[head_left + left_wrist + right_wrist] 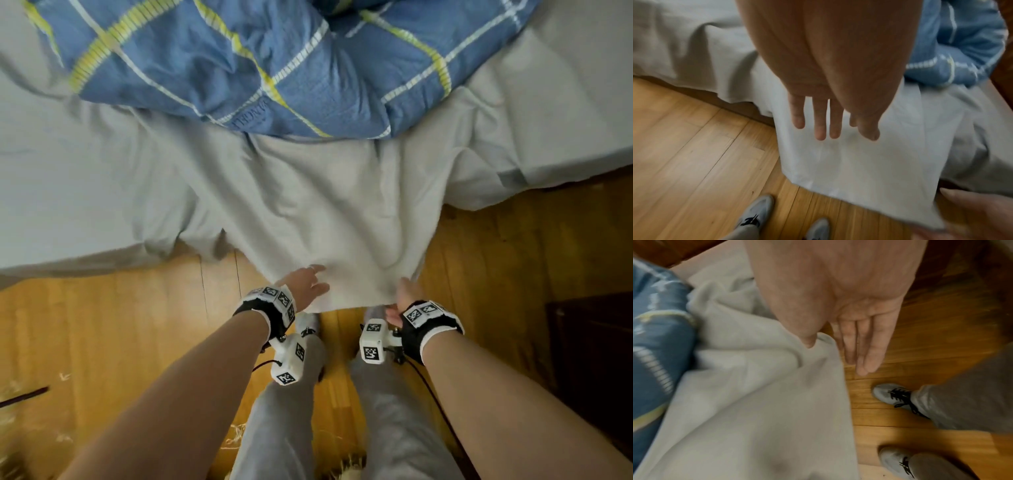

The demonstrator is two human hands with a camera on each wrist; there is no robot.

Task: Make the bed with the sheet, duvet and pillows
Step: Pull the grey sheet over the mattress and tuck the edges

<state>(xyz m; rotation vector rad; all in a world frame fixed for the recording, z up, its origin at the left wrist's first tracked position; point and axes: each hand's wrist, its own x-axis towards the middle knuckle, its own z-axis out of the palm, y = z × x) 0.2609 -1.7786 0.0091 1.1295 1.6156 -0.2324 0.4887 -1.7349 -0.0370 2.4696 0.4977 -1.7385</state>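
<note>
Grey trouser legs [284, 421] and grey shoes [893, 395] stand on the wood floor [113, 329], close to the bed's edge. Just beyond them both hands meet the loose flap of sheet [325, 222] that hangs off the mattress toward the floor. Her left hand [306, 286] lies flat on the cloth, fingers [820, 120] straight and a little spread, gripping nothing. Her right hand [404, 299] sits at the flap's right edge, thumb [807, 335] pressing into a fold while the fingers [865, 350] reach straight past the hem, not closed round it. Judging by that, the sheet step is in hand: the flap wants taking up and pulling taut or tucking. Farther up, the blue checked duvet [260, 61] lies bunched on the sheet, not yet spread. No pillows are in view.
</note>
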